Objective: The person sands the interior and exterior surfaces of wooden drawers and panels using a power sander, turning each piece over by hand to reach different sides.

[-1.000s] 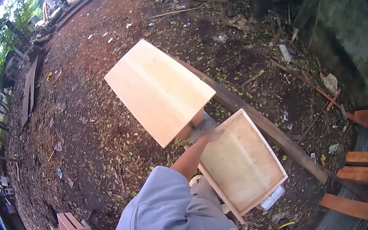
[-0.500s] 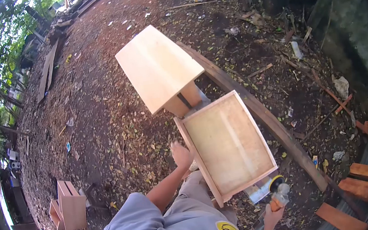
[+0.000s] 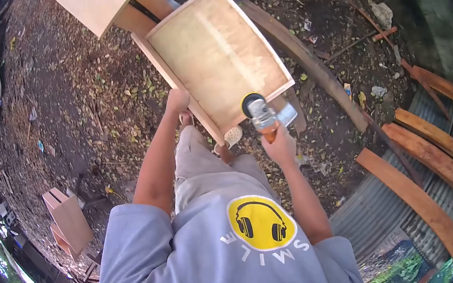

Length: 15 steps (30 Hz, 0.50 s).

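A wooden drawer (image 3: 216, 58) lies with its open side up in front of me, its thicker front board on my left side. My left hand (image 3: 178, 100) is closed at the outer edge of that board, fingers partly hidden. In my right hand (image 3: 280, 145) is an angle grinder (image 3: 263, 115) with an orange body and a silver head. Its round yellow-and-black pad (image 3: 252, 103) overlaps the drawer's near right corner. Beyond the drawer, a pale wooden cabinet piece (image 3: 102, 7) touches or nearly touches its far end.
A long timber beam (image 3: 300, 53) runs along the drawer's right side over leaf-covered soil. Several reddish planks (image 3: 414, 197) rest on corrugated metal sheets (image 3: 360, 215) at the lower right. Another small wooden cabinet (image 3: 69, 220) stands at the left. My feet are close under the drawer's near end.
My view has tilted down towards my body. My left hand has come to the drawer's front board, and the grinder has moved from beside the drawer to over its near right corner.
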Each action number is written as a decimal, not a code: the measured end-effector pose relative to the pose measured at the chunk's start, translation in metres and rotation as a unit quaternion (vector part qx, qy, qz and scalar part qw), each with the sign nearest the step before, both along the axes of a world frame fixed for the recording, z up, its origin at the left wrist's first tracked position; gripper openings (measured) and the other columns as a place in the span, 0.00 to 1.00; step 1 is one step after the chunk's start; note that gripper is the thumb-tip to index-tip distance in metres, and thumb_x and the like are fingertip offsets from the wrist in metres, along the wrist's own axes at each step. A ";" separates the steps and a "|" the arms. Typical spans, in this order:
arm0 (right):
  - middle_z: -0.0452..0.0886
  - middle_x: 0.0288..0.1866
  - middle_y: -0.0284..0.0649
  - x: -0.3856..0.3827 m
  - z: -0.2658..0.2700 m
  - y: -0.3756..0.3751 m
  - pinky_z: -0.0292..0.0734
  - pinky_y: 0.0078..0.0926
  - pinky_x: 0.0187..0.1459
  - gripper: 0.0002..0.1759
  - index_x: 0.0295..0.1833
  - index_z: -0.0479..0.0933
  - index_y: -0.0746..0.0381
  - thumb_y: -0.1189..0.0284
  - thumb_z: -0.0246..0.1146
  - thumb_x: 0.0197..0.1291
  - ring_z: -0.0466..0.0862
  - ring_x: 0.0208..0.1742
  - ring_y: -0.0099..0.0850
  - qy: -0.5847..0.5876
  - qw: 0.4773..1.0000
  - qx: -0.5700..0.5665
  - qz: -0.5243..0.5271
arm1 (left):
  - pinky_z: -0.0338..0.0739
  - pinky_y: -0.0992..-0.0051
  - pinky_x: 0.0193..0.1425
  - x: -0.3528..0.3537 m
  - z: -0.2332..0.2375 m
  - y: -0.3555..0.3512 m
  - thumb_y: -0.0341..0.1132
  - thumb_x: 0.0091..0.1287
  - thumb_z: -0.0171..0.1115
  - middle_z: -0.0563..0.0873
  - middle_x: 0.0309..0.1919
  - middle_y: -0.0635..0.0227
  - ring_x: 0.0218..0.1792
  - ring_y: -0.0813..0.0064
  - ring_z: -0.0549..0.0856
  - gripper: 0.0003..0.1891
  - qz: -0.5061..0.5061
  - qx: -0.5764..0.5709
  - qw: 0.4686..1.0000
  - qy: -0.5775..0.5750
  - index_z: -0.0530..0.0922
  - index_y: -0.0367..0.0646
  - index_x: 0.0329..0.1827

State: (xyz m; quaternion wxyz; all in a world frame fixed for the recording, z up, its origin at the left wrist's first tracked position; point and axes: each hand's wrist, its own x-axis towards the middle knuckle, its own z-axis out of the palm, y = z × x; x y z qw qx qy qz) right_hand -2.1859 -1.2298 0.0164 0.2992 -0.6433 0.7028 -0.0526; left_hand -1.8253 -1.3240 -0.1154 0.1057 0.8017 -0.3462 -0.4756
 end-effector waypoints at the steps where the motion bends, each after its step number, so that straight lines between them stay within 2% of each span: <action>1: 0.82 0.42 0.52 -0.003 -0.013 0.011 0.80 0.50 0.42 0.33 0.60 0.70 0.65 0.61 0.70 0.51 0.84 0.42 0.54 0.006 0.999 -0.018 0.038 | 0.85 0.58 0.44 0.004 -0.008 0.000 0.35 0.60 0.52 0.85 0.30 0.37 0.39 0.47 0.88 0.17 -0.053 -0.019 0.998 -0.011 0.83 0.25 0.34; 2: 0.81 0.39 0.50 0.001 -0.018 0.017 0.81 0.49 0.39 0.33 0.60 0.69 0.66 0.61 0.69 0.51 0.84 0.39 0.52 0.010 0.996 -0.037 0.076 | 0.86 0.59 0.42 0.012 -0.023 0.001 0.34 0.61 0.52 0.85 0.30 0.37 0.37 0.48 0.89 0.17 -0.107 -0.040 0.993 -0.023 0.83 0.25 0.34; 4: 0.80 0.41 0.49 0.006 -0.029 0.030 0.81 0.47 0.39 0.34 0.60 0.69 0.66 0.62 0.69 0.50 0.84 0.40 0.50 0.020 0.990 -0.051 0.130 | 0.88 0.61 0.37 0.007 -0.016 0.003 0.32 0.61 0.50 0.86 0.29 0.39 0.33 0.51 0.90 0.17 -0.096 -0.015 0.995 -0.015 0.82 0.25 0.32; 6: 0.79 0.44 0.48 0.011 -0.039 0.043 0.82 0.45 0.39 0.35 0.61 0.68 0.67 0.62 0.69 0.49 0.84 0.41 0.47 0.026 0.985 -0.046 0.167 | 0.89 0.63 0.32 -0.015 0.045 -0.010 0.31 0.62 0.48 0.87 0.28 0.42 0.28 0.55 0.90 0.17 0.031 0.076 0.996 0.027 0.82 0.25 0.31; 7: 0.79 0.45 0.48 0.015 -0.043 0.047 0.82 0.44 0.40 0.36 0.61 0.68 0.67 0.62 0.69 0.49 0.84 0.42 0.46 0.027 0.983 -0.034 0.177 | 0.89 0.63 0.28 -0.019 0.054 -0.011 0.30 0.63 0.47 0.87 0.26 0.43 0.25 0.57 0.90 0.17 0.026 0.074 0.997 0.023 0.81 0.24 0.30; 9: 0.78 0.44 0.46 0.018 -0.052 0.054 0.82 0.42 0.41 0.39 0.64 0.67 0.68 0.62 0.70 0.48 0.84 0.41 0.45 0.040 0.980 -0.019 0.196 | 0.89 0.62 0.28 -0.023 0.063 -0.011 0.30 0.63 0.47 0.86 0.26 0.40 0.26 0.57 0.90 0.17 0.006 0.074 0.997 0.026 0.80 0.23 0.30; 11: 0.78 0.43 0.45 0.019 -0.059 0.057 0.82 0.42 0.40 0.39 0.64 0.67 0.68 0.63 0.70 0.48 0.84 0.41 0.45 0.028 0.979 -0.036 0.196 | 0.88 0.62 0.25 -0.019 0.063 -0.010 0.32 0.63 0.49 0.85 0.25 0.38 0.25 0.56 0.90 0.17 -0.039 0.054 0.997 0.029 0.80 0.22 0.31; 15: 0.79 0.43 0.47 0.003 -0.071 0.050 0.82 0.44 0.39 0.36 0.64 0.67 0.68 0.62 0.68 0.51 0.84 0.40 0.46 0.038 0.983 -0.085 0.158 | 0.85 0.63 0.21 -0.021 0.064 -0.012 0.34 0.64 0.49 0.85 0.23 0.44 0.21 0.56 0.88 0.18 0.044 0.082 0.995 0.029 0.81 0.24 0.34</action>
